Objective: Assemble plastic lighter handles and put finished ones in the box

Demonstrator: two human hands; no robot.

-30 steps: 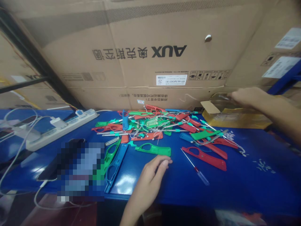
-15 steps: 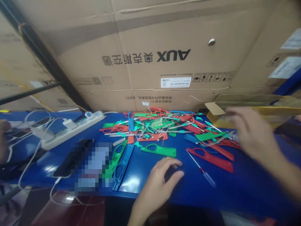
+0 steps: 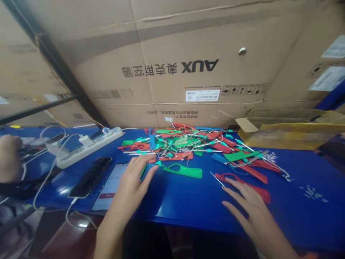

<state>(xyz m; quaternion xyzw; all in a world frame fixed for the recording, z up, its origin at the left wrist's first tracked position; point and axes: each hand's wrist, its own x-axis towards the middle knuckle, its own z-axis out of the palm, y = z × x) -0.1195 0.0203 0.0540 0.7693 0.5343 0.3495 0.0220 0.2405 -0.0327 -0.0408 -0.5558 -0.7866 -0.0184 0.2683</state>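
Observation:
My left hand (image 3: pixel 137 176) reaches over the left end of the pile, its thumb and fingers apart around a blue plastic casing (image 3: pixel 151 172) that it mostly hides. Just right of its fingertips lies a green lighter-like casing (image 3: pixel 185 171) with an oval opening. My right hand (image 3: pixel 252 205) hovers with spread fingers over a small screwdriver (image 3: pixel 217 180); only the thin metal shaft shows, the handle being covered. Under and behind those fingers lies a red casing (image 3: pixel 260 190). Farther back is a heap of red, green and blue casings with metal rods and white wires (image 3: pixel 185 142).
A power strip (image 3: pixel 90 149) with plugs and cables stands at the left, near a black phone (image 3: pixel 93 176) and a second lit phone (image 3: pixel 107 194). Another person's hand (image 3: pixel 9 154) is at the far left. An open carton (image 3: pixel 285 135) and small white pieces (image 3: pixel 314 194) are at the right.
My right hand has come from the carton down and left to the screwdriver. My left hand has moved up and left to the casings beside the phone.

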